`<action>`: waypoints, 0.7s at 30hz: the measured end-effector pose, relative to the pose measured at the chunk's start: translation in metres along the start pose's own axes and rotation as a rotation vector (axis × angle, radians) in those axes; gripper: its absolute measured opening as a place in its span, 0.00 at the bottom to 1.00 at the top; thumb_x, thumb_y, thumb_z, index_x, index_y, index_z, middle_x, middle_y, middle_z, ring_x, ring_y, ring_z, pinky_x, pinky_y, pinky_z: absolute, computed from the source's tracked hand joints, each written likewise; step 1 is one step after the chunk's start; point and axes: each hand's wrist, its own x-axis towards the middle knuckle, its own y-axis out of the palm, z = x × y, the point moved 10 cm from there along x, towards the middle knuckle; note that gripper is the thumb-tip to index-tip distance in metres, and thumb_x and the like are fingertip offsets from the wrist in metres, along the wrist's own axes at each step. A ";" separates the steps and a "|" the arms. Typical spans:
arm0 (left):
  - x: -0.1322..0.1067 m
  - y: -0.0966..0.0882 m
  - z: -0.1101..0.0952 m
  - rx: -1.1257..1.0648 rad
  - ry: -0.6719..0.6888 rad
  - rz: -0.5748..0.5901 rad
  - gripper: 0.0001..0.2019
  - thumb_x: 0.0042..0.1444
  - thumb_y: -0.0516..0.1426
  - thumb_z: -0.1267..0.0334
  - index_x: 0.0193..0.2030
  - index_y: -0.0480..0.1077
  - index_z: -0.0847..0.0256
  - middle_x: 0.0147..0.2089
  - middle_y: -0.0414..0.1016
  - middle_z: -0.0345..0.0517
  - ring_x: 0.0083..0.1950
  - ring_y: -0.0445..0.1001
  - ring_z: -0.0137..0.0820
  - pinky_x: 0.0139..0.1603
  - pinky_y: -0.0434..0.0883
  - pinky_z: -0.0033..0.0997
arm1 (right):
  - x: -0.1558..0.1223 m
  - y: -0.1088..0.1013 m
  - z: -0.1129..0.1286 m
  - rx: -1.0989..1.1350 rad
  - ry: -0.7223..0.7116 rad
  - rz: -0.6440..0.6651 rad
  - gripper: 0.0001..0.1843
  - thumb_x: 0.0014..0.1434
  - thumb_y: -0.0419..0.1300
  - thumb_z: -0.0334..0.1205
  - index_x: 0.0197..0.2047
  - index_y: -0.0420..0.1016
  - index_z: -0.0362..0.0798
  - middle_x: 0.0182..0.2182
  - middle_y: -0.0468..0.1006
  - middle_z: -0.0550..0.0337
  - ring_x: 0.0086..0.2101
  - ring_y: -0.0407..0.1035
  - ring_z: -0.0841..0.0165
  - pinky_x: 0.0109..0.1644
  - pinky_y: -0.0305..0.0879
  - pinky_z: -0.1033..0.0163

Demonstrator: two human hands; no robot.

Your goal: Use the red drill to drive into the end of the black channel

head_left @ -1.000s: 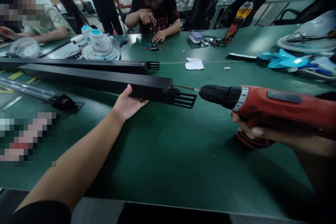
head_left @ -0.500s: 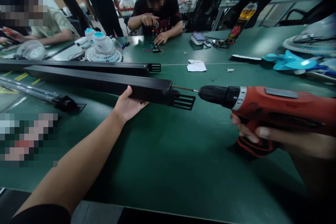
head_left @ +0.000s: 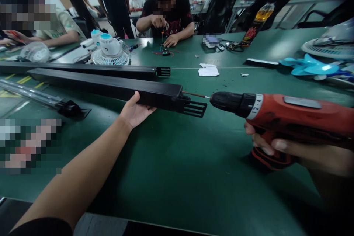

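Black bar (head_left: 110, 88) in L fingers (head_left: 142, 110), drill (head_left: 276, 116) in R fingers (head_left: 276, 144)

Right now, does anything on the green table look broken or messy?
Yes. At the right, blue fan blades lie loose beside a white fan grille, so that fan looks taken apart. White paper scraps litter the middle of the table. The left hand grips the black bar, the right hand the drill; both look fine.
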 end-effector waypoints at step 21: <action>0.001 0.002 0.002 0.018 0.022 -0.015 0.27 0.68 0.79 0.38 0.64 0.87 0.51 0.64 0.95 0.57 0.80 0.87 0.58 0.80 0.84 0.53 | -0.003 0.005 -0.001 0.020 0.008 0.058 0.18 0.46 0.66 0.49 0.39 0.77 0.50 0.15 0.72 0.61 0.10 0.61 0.70 0.07 0.59 0.66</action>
